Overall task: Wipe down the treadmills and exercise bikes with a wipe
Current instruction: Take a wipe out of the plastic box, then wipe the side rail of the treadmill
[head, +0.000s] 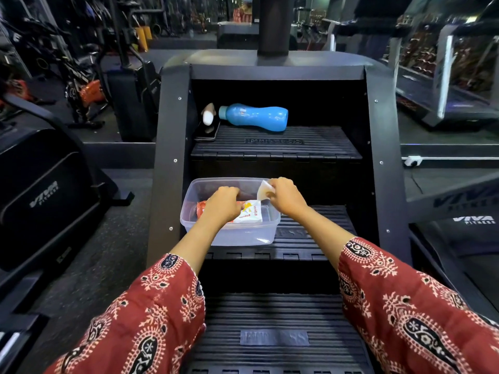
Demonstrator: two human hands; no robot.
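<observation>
wipe pack point(249, 211) crosswise, flat; right hand point(283, 197) pinches wipe point(263, 191) — upright

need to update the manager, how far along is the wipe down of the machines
Barely begun. Done: a wipe is out of the pack in the clear tub. In hand: the right hand pinches that wipe while the left hand holds the pack down. Left: all the wiping; the wipe touches no machine yet.
</observation>
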